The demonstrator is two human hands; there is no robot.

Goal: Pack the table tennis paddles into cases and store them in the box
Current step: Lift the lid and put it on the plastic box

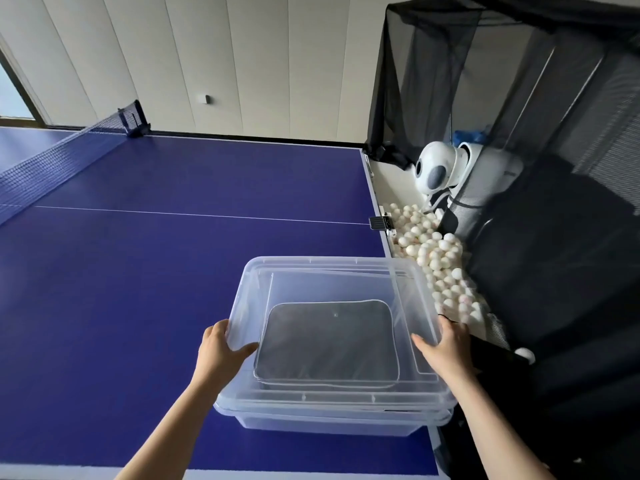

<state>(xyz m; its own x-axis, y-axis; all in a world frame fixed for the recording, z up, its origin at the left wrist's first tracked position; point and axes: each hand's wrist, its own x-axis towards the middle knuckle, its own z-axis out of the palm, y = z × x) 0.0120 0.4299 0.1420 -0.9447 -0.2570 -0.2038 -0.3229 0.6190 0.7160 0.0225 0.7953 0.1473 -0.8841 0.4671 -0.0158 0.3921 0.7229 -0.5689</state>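
Head view: left hand [221,344] and right hand [446,344] reaching forward, gripping opposite edges of clear lid [332,282], tilting over box [332,419] containing gray case [327,344].

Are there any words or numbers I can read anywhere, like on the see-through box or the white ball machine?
None can be read.
Ball machine: a faint grey mark on its side, too blurred to read.
Clear box, lid, dark case: no text visible.
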